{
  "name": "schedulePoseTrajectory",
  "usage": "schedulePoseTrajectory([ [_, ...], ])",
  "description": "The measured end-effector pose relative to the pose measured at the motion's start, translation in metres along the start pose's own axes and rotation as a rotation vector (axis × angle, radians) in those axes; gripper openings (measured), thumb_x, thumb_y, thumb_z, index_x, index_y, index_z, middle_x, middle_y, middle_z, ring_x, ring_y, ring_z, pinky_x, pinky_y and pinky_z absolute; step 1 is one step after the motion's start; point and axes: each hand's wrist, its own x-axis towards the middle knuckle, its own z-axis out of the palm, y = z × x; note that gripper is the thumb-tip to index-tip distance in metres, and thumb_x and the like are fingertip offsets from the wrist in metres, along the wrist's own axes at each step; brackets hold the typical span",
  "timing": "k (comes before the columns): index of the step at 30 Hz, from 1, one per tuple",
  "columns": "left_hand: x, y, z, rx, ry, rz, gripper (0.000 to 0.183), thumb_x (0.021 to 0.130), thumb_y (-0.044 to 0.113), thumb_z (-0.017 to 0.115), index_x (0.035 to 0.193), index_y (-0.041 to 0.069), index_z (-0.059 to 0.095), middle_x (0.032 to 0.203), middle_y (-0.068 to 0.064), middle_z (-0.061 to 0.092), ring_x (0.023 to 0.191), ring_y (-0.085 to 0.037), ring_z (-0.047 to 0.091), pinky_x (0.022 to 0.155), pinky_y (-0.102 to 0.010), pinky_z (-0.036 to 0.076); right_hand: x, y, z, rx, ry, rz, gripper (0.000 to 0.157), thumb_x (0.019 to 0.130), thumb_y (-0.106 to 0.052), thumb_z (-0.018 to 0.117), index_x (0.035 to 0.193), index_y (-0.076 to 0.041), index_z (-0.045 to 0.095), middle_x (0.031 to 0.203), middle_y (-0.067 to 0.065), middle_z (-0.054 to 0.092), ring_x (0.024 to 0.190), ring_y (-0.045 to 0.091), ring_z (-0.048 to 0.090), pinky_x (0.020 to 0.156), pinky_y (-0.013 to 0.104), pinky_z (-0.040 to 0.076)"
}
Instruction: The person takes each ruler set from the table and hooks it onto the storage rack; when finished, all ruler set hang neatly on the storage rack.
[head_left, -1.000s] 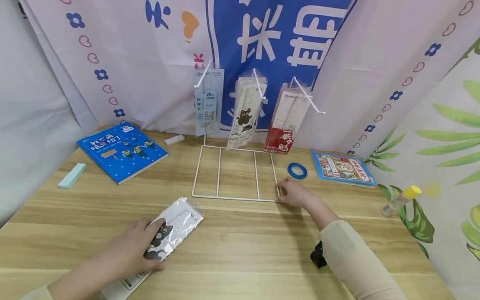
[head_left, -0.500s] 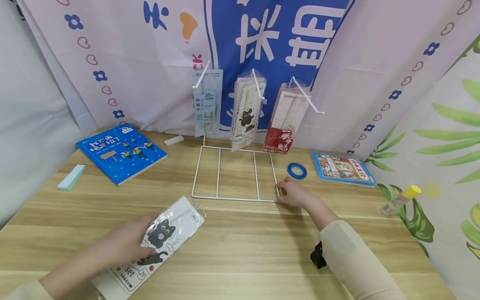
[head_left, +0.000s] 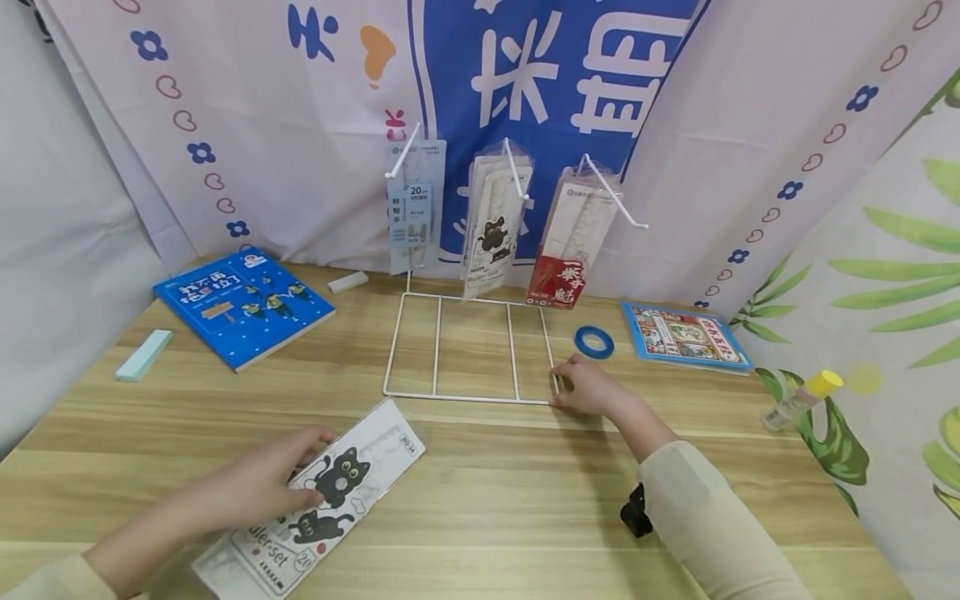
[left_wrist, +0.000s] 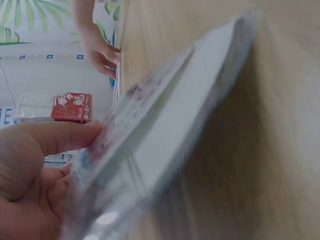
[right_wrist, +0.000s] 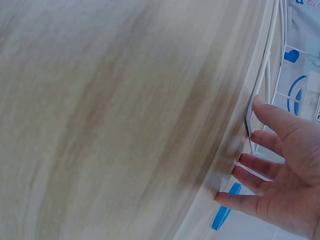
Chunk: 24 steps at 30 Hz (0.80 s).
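My left hand grips a flat, clear-wrapped ruler set printed with black cats, tilted over the table. In the left wrist view the thumb lies on one face of the ruler set. My right hand holds the front right corner of a white wire display rack. In the right wrist view the right hand's thumb and index finger are at the wire corner, and the other fingers reach down to the table. Cat ruler sets hang on the rack's middle hook.
A blue pack and red-and-white packs hang on the side hooks. Around the rack lie a blue book, a white block, a mint block, blue tape, a booklet and a glue stick.
The left hand has turned the ruler set and shifted it slightly right, so more of its printed face shows. The hanging cat packs have settled. The right hand has stayed at the rack corner.
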Motion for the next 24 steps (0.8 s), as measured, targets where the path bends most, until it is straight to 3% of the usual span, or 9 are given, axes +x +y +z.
schedulePoseTrajectory([
  [5, 0.014, 0.017, 0.002, -0.109, -0.002, -0.01, 0.051, 0.076, 0.019, 0.071, 0.119, 0.01, 0.045, 0.105, -0.008, 0.06, 0.088, -0.018, 0.059, 0.072, -0.032, 0.051, -0.001, 0.002, -0.001, 0.001, 0.004, -0.002, 0.054, 0.081, -0.028, 0.068, 0.124, 0.001, 0.052, 0.118, 0.021, 0.048, 0.104, 0.033, 0.049, 0.091, 0.046, 0.041],
  [8, 0.026, 0.034, 0.005, -0.192, 0.025, 0.04, 0.043, 0.079, 0.012, 0.067, 0.115, 0.005, 0.047, 0.096, -0.004, 0.06, 0.079, -0.014, 0.058, 0.064, -0.025, 0.051, -0.002, 0.002, -0.002, 0.003, 0.006, -0.003, 0.054, 0.08, -0.028, 0.068, 0.123, 0.001, 0.052, 0.117, 0.021, 0.048, 0.103, 0.032, 0.05, 0.091, 0.045, 0.041],
  [12, 0.042, 0.061, 0.004, -0.273, 0.09, 0.103, 0.037, 0.08, 0.005, 0.064, 0.113, 0.003, 0.047, 0.093, -0.006, 0.059, 0.078, -0.015, 0.059, 0.064, -0.025, 0.052, -0.001, 0.003, -0.002, 0.008, 0.007, -0.015, 0.053, 0.081, -0.028, 0.067, 0.123, 0.001, 0.052, 0.116, 0.021, 0.048, 0.103, 0.032, 0.05, 0.091, 0.046, 0.041],
  [21, 0.063, 0.118, -0.025, -0.27, 0.261, 0.285, 0.034, 0.081, 0.002, 0.063, 0.112, 0.003, 0.046, 0.094, -0.009, 0.06, 0.08, -0.019, 0.062, 0.065, -0.028, 0.054, -0.001, 0.004, 0.0, 0.021, 0.03, -0.066, 0.056, 0.079, -0.034, 0.068, 0.119, 0.002, 0.055, 0.111, 0.021, 0.051, 0.099, 0.033, 0.051, 0.089, 0.046, 0.042],
  [24, 0.066, 0.132, -0.034, -0.282, 0.294, 0.313, 0.036, 0.082, 0.002, 0.062, 0.114, 0.004, 0.045, 0.096, -0.01, 0.061, 0.082, -0.02, 0.062, 0.066, -0.029, 0.054, -0.001, 0.003, -0.001, 0.019, 0.028, -0.063, 0.056, 0.079, -0.035, 0.068, 0.119, 0.002, 0.055, 0.11, 0.02, 0.051, 0.098, 0.032, 0.052, 0.088, 0.045, 0.043],
])
